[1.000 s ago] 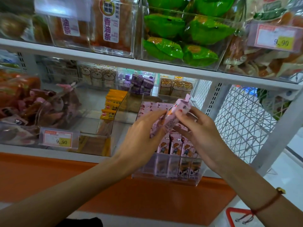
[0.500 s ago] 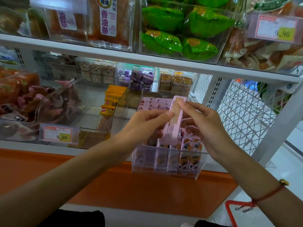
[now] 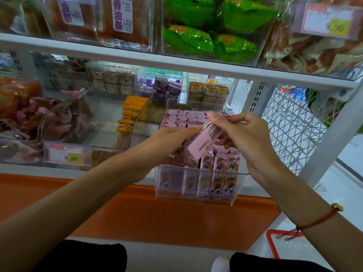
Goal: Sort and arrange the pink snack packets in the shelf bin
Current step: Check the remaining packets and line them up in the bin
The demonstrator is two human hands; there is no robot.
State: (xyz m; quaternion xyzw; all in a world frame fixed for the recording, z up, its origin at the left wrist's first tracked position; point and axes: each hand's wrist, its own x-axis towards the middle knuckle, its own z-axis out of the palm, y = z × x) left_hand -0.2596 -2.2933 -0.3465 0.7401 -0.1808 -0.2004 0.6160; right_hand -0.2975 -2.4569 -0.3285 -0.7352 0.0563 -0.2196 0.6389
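A clear shelf bin holds rows of pink snack packets standing upright at its front, with more pink packets lying at the back. Over the bin's middle, one pink packet is tilted, its printed back facing me. My left hand grips its lower left side. My right hand pinches its upper end from the right. The packet's lower end dips toward the front row.
Yellow packets stand in the bin to the left, purple boxes and bear-print packs behind. A price tag hangs at left. Green bags fill the upper shelf. A white wire mesh panel closes the right side.
The held pink packet has turned from upright to slanted and come lower toward the front row. Both hands dropped with it, still holding it.
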